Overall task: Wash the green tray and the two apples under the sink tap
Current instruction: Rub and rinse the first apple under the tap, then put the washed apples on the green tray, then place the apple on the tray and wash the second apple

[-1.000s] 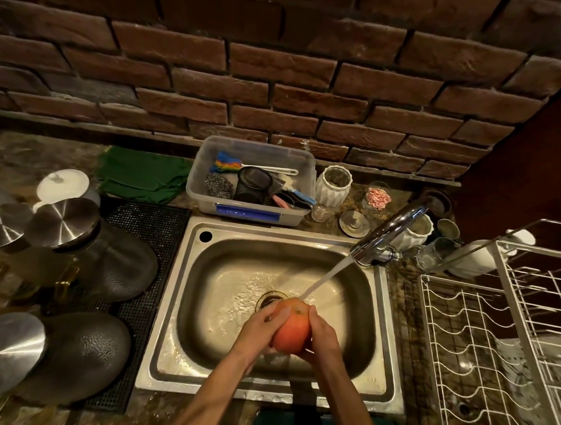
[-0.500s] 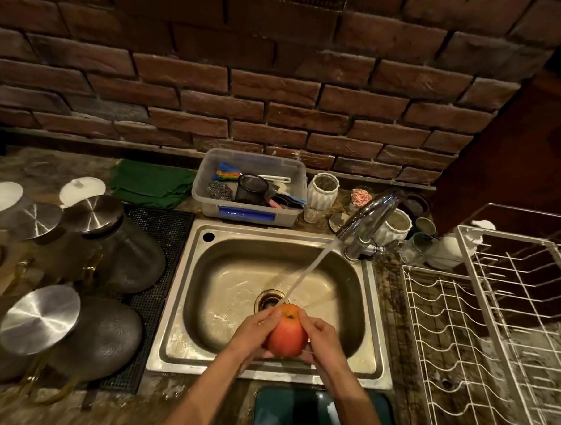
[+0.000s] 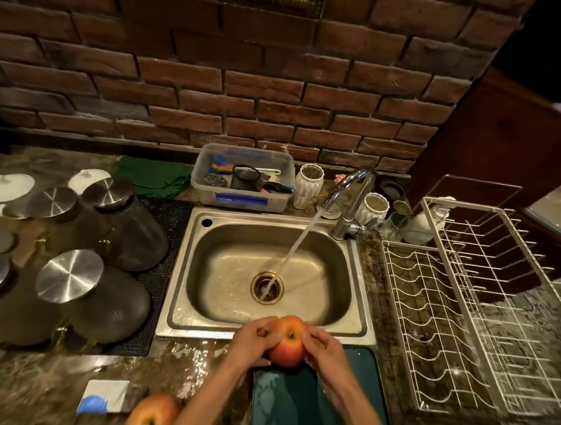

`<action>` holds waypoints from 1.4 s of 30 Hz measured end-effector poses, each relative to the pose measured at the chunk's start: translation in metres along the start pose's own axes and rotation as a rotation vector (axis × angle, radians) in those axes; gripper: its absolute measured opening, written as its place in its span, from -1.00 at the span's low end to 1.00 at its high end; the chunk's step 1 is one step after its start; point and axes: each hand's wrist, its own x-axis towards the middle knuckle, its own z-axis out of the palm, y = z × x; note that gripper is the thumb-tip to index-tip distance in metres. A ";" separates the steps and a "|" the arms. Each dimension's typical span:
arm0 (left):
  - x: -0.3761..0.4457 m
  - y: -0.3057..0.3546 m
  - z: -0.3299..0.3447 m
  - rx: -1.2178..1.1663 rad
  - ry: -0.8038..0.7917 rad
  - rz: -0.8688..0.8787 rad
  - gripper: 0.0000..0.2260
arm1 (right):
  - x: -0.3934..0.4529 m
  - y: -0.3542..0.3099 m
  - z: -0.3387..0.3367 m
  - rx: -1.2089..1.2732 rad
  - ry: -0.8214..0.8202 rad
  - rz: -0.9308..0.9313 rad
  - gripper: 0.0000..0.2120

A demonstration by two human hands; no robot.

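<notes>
Starting at the left of the frame, upturned dark pots (image 3: pixel 124 228) with steel bases stand on the counter. At the bottom edge a second apple (image 3: pixel 151 414) lies near a white card (image 3: pixel 104 395). Below centre, the left hand (image 3: pixel 254 339) and right hand (image 3: pixel 323 346) curl their fingers round an apple (image 3: pixel 289 343), above the green tray (image 3: pixel 355 376). The tap (image 3: pixel 347 196) runs into the sink (image 3: pixel 267 332). A white rack (image 3: pixel 461 316) fills the right.

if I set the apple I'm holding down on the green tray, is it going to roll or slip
Probably a little. The apple is round and likely wet from the tap, so it may roll. The green tray looks glossy and wet, so it could slide.
</notes>
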 end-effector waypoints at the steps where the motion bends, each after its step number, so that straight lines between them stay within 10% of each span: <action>1: -0.005 -0.005 0.003 -0.005 0.006 -0.013 -0.58 | -0.005 0.006 -0.001 -0.008 0.021 -0.001 -0.71; 20: -0.036 -0.041 0.015 0.087 0.018 -0.090 -0.68 | -0.029 0.057 -0.012 -0.147 0.119 0.056 -0.70; 31: -0.074 -0.017 -0.027 0.542 0.090 0.135 -0.68 | -0.044 0.019 0.000 -0.424 0.254 -0.135 -0.69; 42: -0.140 -0.096 -0.149 0.108 0.488 0.223 -0.73 | -0.066 -0.006 0.124 -0.463 -0.344 -0.130 -0.72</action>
